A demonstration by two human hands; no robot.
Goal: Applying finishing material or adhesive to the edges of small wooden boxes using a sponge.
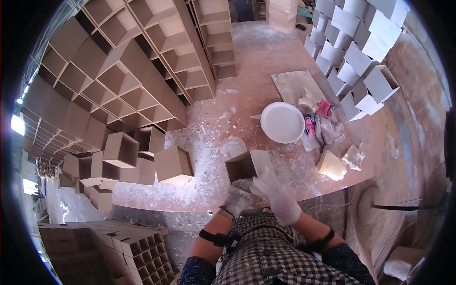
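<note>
A small open-topped cardboard box (240,167) stands at the table's front edge, close to my body. Its inside is brown, while its right side is white. My left hand (241,194), in a greyish dusty glove, grips the box at its near side; the fingertips are partly hidden. Over the white side lies my right hand (278,192), in a white glove, its fingers stretched out and slightly blurred. Beyond it sits a round white basin (282,122) with a white surface inside.
Brown open boxes (121,149) are stacked high on the left. White boxes (358,61) pile up at the back right. Rags (325,126) lie on a board (289,83), with a yellow foam block (331,166) nearer me. More boxes (147,259) stand below the table, lower left.
</note>
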